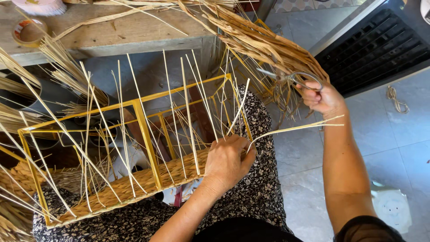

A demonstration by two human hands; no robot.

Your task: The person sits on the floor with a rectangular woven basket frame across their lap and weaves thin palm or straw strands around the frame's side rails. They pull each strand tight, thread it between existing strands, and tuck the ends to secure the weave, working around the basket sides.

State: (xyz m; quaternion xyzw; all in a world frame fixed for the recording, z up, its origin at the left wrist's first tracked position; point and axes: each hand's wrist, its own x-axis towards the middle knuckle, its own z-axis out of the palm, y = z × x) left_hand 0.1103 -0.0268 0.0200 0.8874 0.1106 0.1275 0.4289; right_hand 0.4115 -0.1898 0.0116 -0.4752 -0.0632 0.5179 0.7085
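— Two hands at work, as we see it. Our left hand (227,162) is pressed closed on the near end of a pale straw strand (295,129), right at the corner of the yellow metal frame (143,125) that lies across our lap.

— And the right hand (323,97)?

— Clamped around the loop handles of a pair of scissors (291,78), raised off to the side, close against a bundle of dried rush (264,42) that hangs down from the bench (134,33). The free end of the strand runs out just below that wrist.

— How far along do we judge the weaving?

— Only the bottom looks done. A tight woven band (134,186) fills the lowest side of the frame from end to end. Above it, thin upright stalks (188,112) stand loose and splayed, with nothing woven between them, so by our reckoning the sides remain to be filled.

— Anything else about us?

— A roll of tape (29,32) sits on the bench top, more loose straw (13,116) fans in from the left, and a coil of cord (396,99) lies on the tiled floor (385,148) beyond our right arm.
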